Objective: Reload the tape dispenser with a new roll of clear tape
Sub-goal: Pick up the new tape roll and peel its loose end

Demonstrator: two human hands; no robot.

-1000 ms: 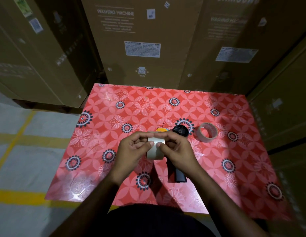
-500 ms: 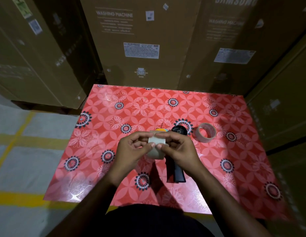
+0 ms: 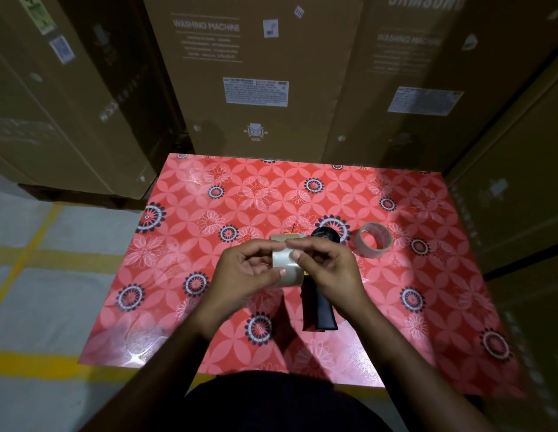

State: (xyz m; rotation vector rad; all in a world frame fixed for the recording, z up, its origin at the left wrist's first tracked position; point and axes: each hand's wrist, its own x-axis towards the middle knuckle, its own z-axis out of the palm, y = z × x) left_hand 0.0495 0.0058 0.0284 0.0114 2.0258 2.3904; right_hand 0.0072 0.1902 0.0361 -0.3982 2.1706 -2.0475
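Observation:
A roll of clear tape is held above the red flowered table, between both hands. My left hand grips its left side with the thumb on its face. My right hand pinches the roll's top edge with thumb and fingertips. Under the hands lies the black tape dispenser, handle toward me, its round hub and yellow front part showing beyond my fingers. A nearly used-up tape roll lies flat on the table to the right of the dispenser.
Tall cardboard washing machine boxes stand close behind and to the right of the table. Grey floor with yellow lines lies to the left.
Both hands have kept the roll in the same place. The fingers have shifted slightly on the roll's top edge.

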